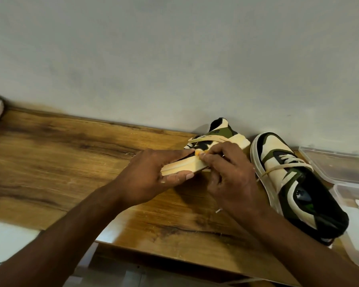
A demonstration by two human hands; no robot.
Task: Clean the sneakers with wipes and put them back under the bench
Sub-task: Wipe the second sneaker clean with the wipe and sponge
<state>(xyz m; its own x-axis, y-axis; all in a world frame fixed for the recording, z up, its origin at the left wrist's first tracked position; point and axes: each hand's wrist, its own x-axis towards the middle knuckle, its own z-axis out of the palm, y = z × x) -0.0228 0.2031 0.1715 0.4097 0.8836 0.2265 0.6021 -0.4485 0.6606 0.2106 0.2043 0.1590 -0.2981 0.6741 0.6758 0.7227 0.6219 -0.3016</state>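
Head view: left hand (153, 179) grips the tilted sneaker (207, 150) by its sole. Right hand (230, 179) pinches something small and orange against it, above the tabletop (71, 158).

Both sneakers, the tilted one (218, 139) and the flat one (294, 183), are cream, olive green and black with cream soles. The surface (71, 154) is golden-brown woodgrain with dark streaks. The wall (174, 59) is pale grey.
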